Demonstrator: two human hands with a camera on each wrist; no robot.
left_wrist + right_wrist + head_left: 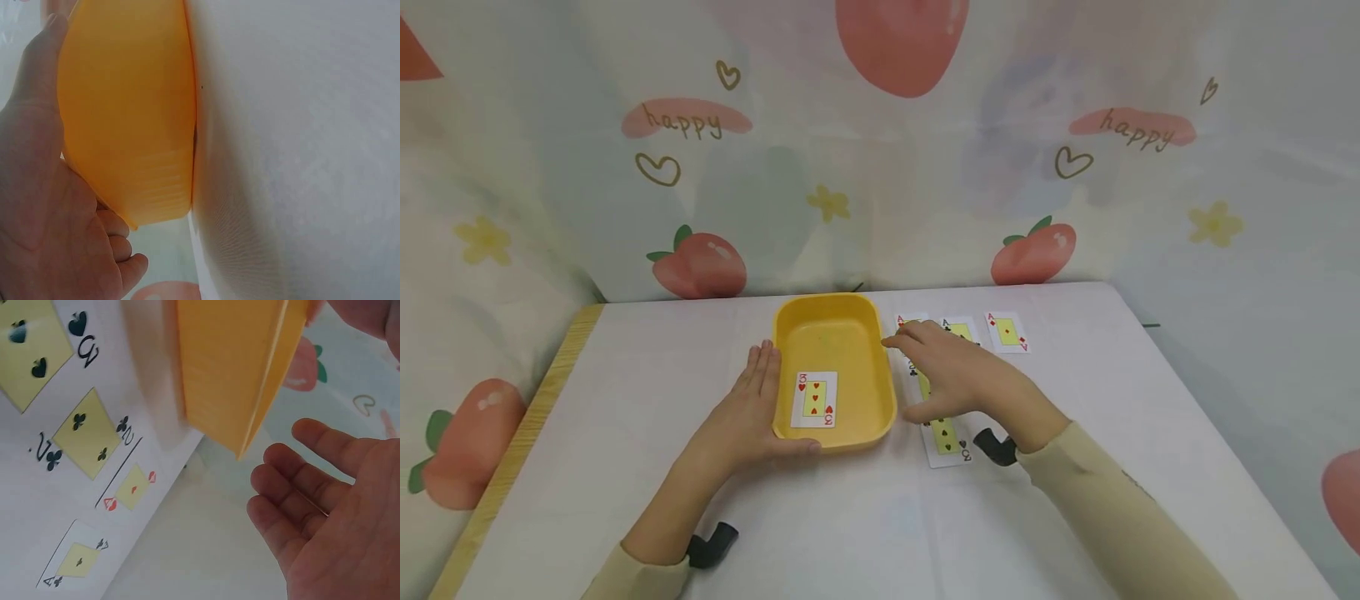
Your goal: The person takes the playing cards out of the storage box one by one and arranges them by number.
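A yellow tray [823,337] stands on the white-covered table with a three of hearts [815,400] face up inside. My left hand [748,412] rests against its left side, fingers extended along the edge and thumb across the near rim. Over the tray's right edge hovers my right hand [958,371], fingers spread and holding nothing. Beneath that hand lie a three of spades [946,450] and a two of clubs [86,433]. Farther back are an ace of hearts [132,487] and an ace of clubs [78,559], both partly hidden in the head view.
An ace of diamonds [1007,332] lies at the back right of the table. Behind the table hangs a printed curtain [910,167] with fruit and lettering. A black curved piece [713,546] sits at the left wrist, another [996,447] at the right.
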